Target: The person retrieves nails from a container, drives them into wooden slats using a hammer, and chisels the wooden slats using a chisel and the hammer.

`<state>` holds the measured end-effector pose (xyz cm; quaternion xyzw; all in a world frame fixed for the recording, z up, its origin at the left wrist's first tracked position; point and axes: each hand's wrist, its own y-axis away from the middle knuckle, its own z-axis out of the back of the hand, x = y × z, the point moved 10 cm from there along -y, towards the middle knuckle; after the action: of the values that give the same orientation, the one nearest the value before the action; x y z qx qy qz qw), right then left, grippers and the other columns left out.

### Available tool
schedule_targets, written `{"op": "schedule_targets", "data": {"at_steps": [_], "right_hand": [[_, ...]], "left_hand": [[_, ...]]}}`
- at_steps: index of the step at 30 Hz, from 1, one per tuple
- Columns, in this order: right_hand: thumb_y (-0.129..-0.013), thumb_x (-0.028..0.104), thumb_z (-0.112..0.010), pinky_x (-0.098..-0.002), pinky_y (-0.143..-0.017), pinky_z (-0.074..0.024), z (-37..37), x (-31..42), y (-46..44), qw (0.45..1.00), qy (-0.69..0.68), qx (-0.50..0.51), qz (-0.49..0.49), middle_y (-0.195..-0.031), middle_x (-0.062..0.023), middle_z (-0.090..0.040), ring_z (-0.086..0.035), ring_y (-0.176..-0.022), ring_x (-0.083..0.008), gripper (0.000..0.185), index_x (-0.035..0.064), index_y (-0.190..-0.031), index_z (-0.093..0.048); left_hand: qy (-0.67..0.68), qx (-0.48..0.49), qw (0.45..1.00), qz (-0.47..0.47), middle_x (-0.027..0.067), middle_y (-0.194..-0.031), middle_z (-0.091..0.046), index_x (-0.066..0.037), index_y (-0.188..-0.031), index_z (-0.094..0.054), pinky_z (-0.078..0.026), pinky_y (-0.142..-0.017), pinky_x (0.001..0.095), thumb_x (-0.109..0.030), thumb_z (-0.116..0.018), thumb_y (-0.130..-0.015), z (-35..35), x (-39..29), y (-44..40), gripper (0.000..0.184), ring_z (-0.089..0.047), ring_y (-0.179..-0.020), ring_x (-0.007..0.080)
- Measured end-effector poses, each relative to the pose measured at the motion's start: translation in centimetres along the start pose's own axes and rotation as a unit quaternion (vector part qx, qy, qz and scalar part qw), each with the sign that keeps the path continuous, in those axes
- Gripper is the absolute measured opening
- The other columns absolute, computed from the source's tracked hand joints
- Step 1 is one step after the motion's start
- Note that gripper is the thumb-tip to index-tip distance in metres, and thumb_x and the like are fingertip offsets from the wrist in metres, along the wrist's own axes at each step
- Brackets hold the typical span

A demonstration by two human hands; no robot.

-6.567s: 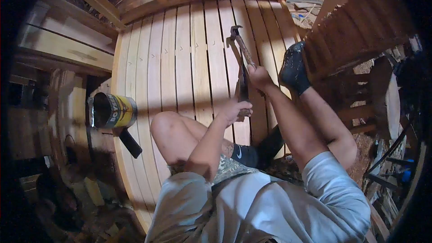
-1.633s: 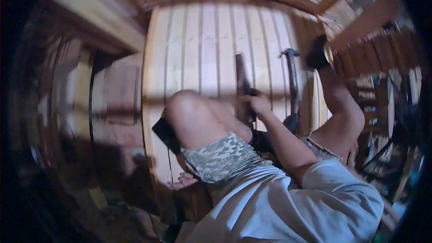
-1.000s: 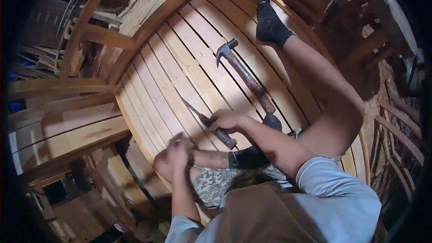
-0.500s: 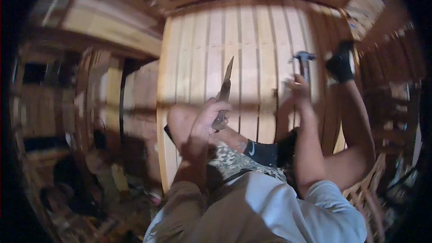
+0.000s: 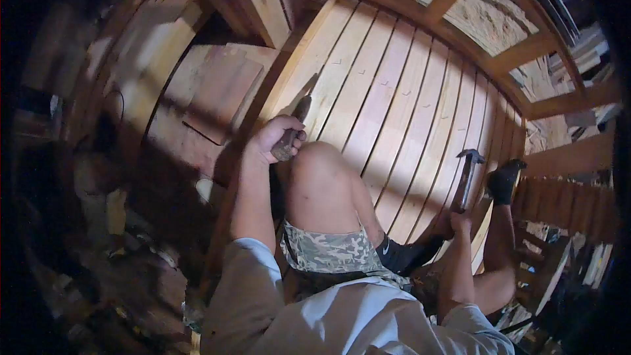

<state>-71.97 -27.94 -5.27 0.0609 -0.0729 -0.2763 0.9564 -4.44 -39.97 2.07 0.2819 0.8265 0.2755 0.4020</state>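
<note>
My left hand (image 5: 275, 139) is closed around the brown handle of a chisel (image 5: 303, 108), whose narrow blade points away from me above the left edge of a slatted wooden panel (image 5: 384, 102). I cannot tell whether the tip touches the wood. On the other side, my right hand (image 5: 461, 223) grips the lower handle of a claw hammer (image 5: 466, 181), head up, over the panel's right part. Small dark marks run in a row across the pale slats. My bent knee (image 5: 322, 171) is close beside my left hand.
Wooden framing (image 5: 453, 10) borders the panel's far side. Upright timber (image 5: 263, 0) stands at the upper left, beside a flat board (image 5: 227, 92). Cluttered items lie in shadow at the lower left. A dark-covered foot (image 5: 505, 183) rests near the hammer.
My view has turned, so the panel now lies slanted. My left hand and the chisel have gone toward the panel's left edge. The hammer remains in my right hand, nearer the panel's right side.
</note>
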Motion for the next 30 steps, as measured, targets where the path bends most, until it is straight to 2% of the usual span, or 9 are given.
{"op": "schedule_targets", "data": {"at_steps": [1, 3, 5, 7, 8, 11, 19, 27, 30], "right_hand": [[-0.075, 0.016, -0.069, -0.0384, -0.052, -0.0506, 1.8, 1.2, 0.0, 0.997, 0.038, -0.062, 0.020, -0.083, -0.0139, -0.066, -0.064, -0.065, -0.0225, 0.048, -0.0015, -0.118, -0.055], [-0.076, 0.014, -0.063, -0.0358, -0.045, -0.0447, 6.7, 6.2, 2.7, 0.967, -0.255, -0.025, 0.003, -0.070, -0.0089, -0.059, -0.056, -0.054, -0.0179, 0.039, 0.0015, -0.112, -0.055], [-0.077, 0.015, -0.062, -0.0344, -0.047, -0.0433, 4.6, 3.5, 0.2, 0.979, -0.198, -0.015, -0.055, -0.065, -0.0043, -0.053, -0.053, -0.051, -0.0169, 0.025, 0.0038, -0.099, -0.058], [-0.079, 0.019, -0.064, -0.0316, -0.049, -0.0425, 5.5, 9.2, 3.2, 0.924, -0.344, 0.063, -0.153, -0.065, -0.0024, -0.054, -0.052, -0.051, -0.0148, 0.014, 0.0069, -0.086, -0.060], [-0.082, 0.020, -0.065, -0.0309, -0.048, -0.0418, 6.5, 13.0, 4.0, 0.890, -0.443, 0.072, -0.080, -0.067, -0.0011, -0.055, -0.052, -0.051, -0.0140, 0.013, 0.0097, -0.076, -0.060], [-0.095, 0.029, -0.061, -0.0292, -0.048, -0.0457, 7.5, 22.2, 5.0, 0.827, -0.553, 0.100, 0.027, -0.068, -0.0009, -0.055, -0.052, -0.051, -0.0121, 0.020, 0.0096, -0.095, -0.060], [-0.099, 0.037, -0.059, -0.0262, -0.042, -0.0406, 6.7, 39.9, 9.5, 0.828, -0.462, 0.289, 0.133, -0.065, 0.0023, -0.048, -0.047, -0.048, -0.0085, 0.027, 0.0107, -0.092, -0.053], [-0.104, 0.038, -0.050, -0.0246, -0.046, -0.0392, 15.3, 49.7, 10.1, 0.701, -0.613, 0.257, 0.257, -0.066, 0.0015, -0.048, -0.045, -0.052, -0.0081, 0.032, 0.0067, -0.096, -0.053], [-0.105, 0.040, -0.045, -0.0248, -0.045, -0.0382, 14.7, 49.1, 9.1, 0.724, -0.586, 0.210, 0.295, -0.063, 0.0013, -0.048, -0.045, -0.050, -0.0082, 0.036, 0.0057, -0.098, -0.053]], "left_hand": [[0.027, 0.028, 0.999, 0.013, 0.0123, -0.076, -0.061, -0.003, -0.089, -0.053, -0.049, -0.039, 0.0279, -0.012, -0.061, -0.087, -0.4, 0.5, -0.2, 0.012, -0.058, -0.052, 0.0163], [0.050, 0.028, 0.998, 0.013, 0.0125, -0.076, -0.061, -0.003, -0.090, -0.052, -0.049, -0.039, 0.0275, -0.012, -0.061, -0.088, -0.2, 0.7, -0.5, 0.013, -0.058, -0.052, 0.0162], [0.074, 0.021, 0.997, 0.022, 0.0116, -0.074, -0.060, -0.005, -0.090, -0.052, -0.049, -0.040, 0.0286, -0.013, -0.064, -0.086, -0.2, 0.6, -0.9, 0.015, -0.057, -0.051, 0.0160], [0.056, -0.001, 0.998, 0.013, 0.0096, -0.073, -0.060, -0.007, -0.085, -0.053, -0.050, -0.043, 0.0297, -0.013, -0.064, -0.084, -0.7, 0.3, -2.1, 0.013, -0.058, -0.052, 0.0160], [0.032, -0.022, 0.999, 0.009, 0.0075, -0.071, -0.060, -0.008, -0.080, -0.054, -0.051, -0.047, 0.0307, -0.013, -0.064, -0.082, -0.9, 0.2, -2.8, 0.011, -0.059, -0.054, 0.0160], [-0.050, -0.063, 0.996, -0.023, 0.0066, -0.072, -0.060, -0.009, -0.078, -0.054, -0.048, -0.050, 0.0333, -0.013, -0.066, -0.078, -3.0, 0.0, -4.5, 0.012, -0.058, -0.054, 0.0176], [-0.101, -0.142, 0.983, -0.055, 0.0051, -0.066, -0.057, -0.009, -0.077, -0.056, -0.046, -0.050, 0.0343, -0.013, -0.067, -0.070, -2.2, 0.9, -5.6, 0.013, -0.055, -0.053, 0.0168], [-0.270, -0.197, 0.939, -0.086, 0.0095, -0.068, -0.063, -0.002, -0.075, -0.062, -0.049, -0.059, 0.0349, -0.017, -0.063, -0.068, -4.3, -2.0, -3.9, 0.017, -0.060, -0.060, 0.0205], [-0.346, -0.201, 0.914, -0.061, 0.0102, -0.075, -0.069, -0.002, -0.073, -0.068, -0.051, -0.066, 0.0353, -0.020, -0.067, -0.069, -3.2, -1.1, -6.7, 0.019, -0.064, -0.069, 0.0204]]}}
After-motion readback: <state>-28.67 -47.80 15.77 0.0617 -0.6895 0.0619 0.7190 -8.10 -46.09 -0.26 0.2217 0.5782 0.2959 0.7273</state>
